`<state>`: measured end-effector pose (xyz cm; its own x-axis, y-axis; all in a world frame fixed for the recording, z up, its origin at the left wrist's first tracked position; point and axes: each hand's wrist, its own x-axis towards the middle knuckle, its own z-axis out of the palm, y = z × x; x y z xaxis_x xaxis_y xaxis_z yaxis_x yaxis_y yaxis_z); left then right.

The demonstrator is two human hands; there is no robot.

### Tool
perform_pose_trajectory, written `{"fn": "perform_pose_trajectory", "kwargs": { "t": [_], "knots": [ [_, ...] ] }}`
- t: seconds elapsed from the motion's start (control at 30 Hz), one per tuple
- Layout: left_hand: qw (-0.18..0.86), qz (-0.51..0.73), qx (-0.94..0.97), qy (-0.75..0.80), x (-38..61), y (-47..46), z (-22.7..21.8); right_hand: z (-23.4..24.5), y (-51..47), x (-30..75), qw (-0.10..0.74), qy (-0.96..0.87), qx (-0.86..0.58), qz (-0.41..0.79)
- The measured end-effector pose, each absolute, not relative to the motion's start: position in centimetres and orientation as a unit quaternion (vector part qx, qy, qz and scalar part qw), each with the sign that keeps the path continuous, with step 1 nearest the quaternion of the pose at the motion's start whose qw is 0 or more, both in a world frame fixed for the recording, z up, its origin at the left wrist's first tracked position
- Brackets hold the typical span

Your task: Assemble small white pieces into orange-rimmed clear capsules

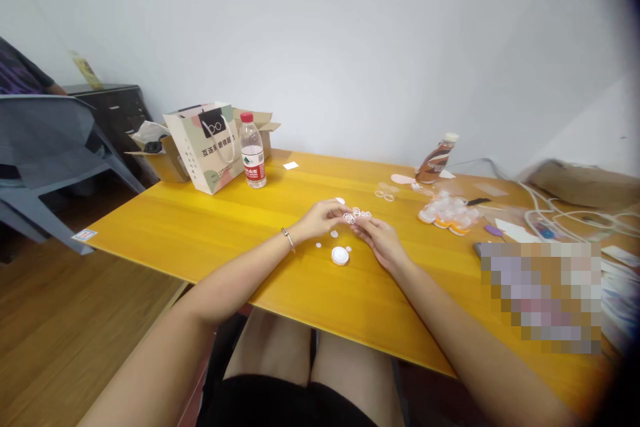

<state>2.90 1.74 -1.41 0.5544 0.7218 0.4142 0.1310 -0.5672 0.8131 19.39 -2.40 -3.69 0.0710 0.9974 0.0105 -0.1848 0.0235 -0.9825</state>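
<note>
Over the yellow wooden table [210, 233], both hands meet at a small white openwork piece [349, 218] with flower-like outlines. The fingertips of my left hand [323, 219] pinch its left side. My right hand [379, 240] grips it from the right, fingers curled under it, and part of it shows above those fingers. Its exact kind is too small to make out. Just below the hands lies a round white lid-like disc [340, 255], with a few smaller white pieces [334, 234] around it. Another white piece [341, 201] lies behind my left hand.
A paper bag [213, 153], a water bottle [253, 153] and cardboard boxes stand at the back left. Toward the right are a brown drink bottle [436, 161], a clear flower-shaped container [449, 212], loose cables [535, 200] and a pixelated device [543, 293]. A person sits far left.
</note>
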Motion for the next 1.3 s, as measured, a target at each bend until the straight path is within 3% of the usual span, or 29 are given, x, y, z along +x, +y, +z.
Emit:
{"fn": "perform_pose_trajectory", "kwargs": {
  "t": [0.27,1.3],
  "knots": [
    [0.252,0.409,0.843,0.244,2.21,1.46,-1.51,-3.51,-2.42,19.5,0.555,-0.42,-0.441,0.566],
    [0.229,0.412,0.854,0.222,2.35,1.68,-2.02,-3.2,-2.66,19.41,0.54,-0.43,-0.433,0.581]
  ]
}}
